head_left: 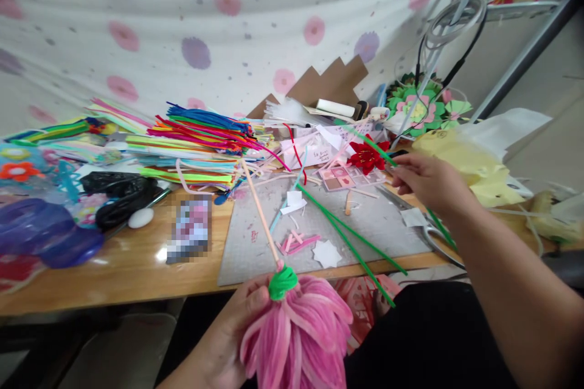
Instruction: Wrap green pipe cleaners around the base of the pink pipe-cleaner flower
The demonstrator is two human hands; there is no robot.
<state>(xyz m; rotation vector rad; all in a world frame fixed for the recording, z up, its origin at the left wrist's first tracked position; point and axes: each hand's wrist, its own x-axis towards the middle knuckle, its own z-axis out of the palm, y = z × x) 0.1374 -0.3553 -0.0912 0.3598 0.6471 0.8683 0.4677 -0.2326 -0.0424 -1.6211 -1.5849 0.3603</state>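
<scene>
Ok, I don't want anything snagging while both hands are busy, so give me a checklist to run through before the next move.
1. Pink flower secure: ok, the left hand grips it beside the green wrap.
2. Green pipe cleaner in the right hand: ok, pinched in the fingers.
3. Green wrap tight: cannot tell; it circles the flower's base, but tension doesn't show.
4. Mat clear: not ok, pink offcuts and a white star-shaped piece lie on it.
5. Loose green strands inside the table edge: not ok, they stick out past it.
6. Scissors clear of the right arm: cannot tell.
</scene>
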